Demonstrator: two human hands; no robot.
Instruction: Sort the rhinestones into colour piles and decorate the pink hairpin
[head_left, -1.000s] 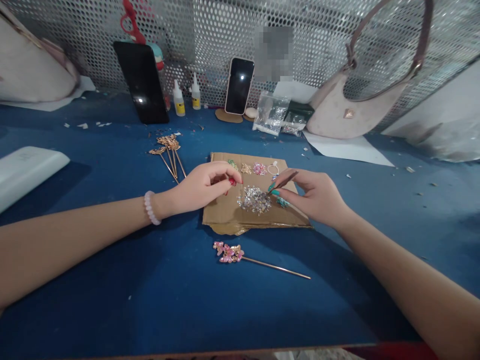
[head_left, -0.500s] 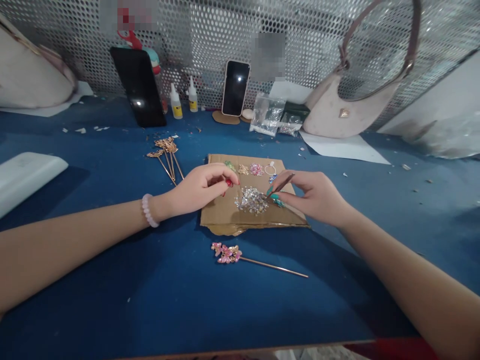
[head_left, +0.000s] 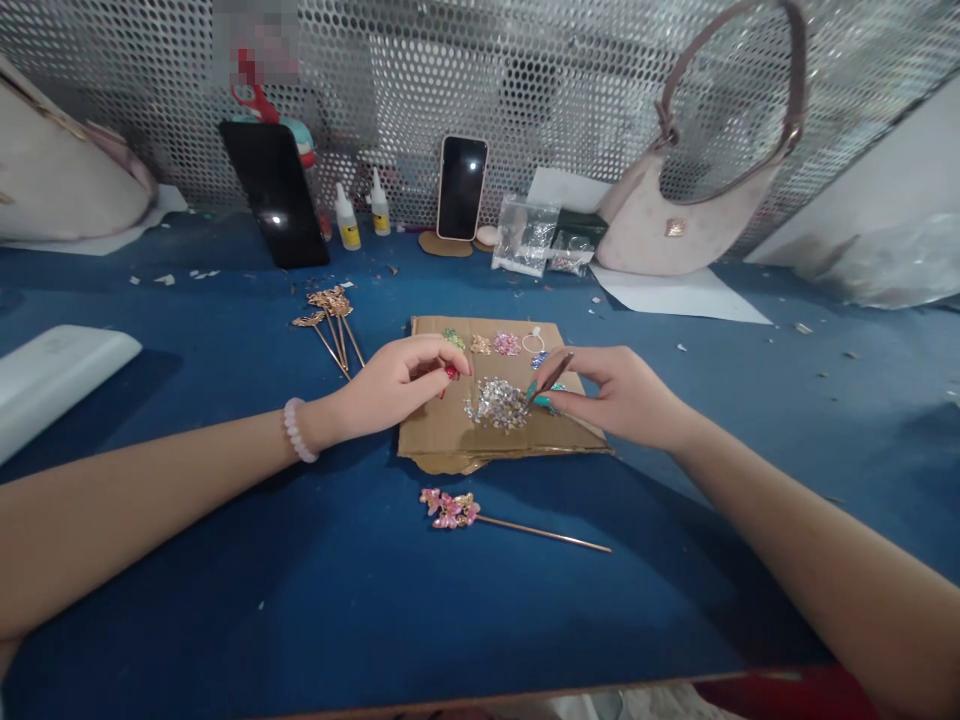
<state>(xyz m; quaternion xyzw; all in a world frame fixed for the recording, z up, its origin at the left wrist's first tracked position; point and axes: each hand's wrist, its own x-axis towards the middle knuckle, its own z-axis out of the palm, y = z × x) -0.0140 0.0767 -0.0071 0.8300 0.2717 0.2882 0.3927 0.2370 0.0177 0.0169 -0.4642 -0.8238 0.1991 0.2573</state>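
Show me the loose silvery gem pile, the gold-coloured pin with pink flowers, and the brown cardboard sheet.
Loose silvery gem pile (head_left: 498, 403): head view, the pile's middle.
Gold-coloured pin with pink flowers (head_left: 454, 511): head view, flower cluster.
Brown cardboard sheet (head_left: 444, 433): head view, bare near-left surface.

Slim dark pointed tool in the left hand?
No, the right hand holds the slim dark pointed tool, its tip at the edge of the silvery rhinestone pile.

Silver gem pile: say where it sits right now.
In the head view, the silver gem pile sits near the middle of the cardboard sheet, between the left hand and right hand, nearer the wearer than the pink gem cluster.
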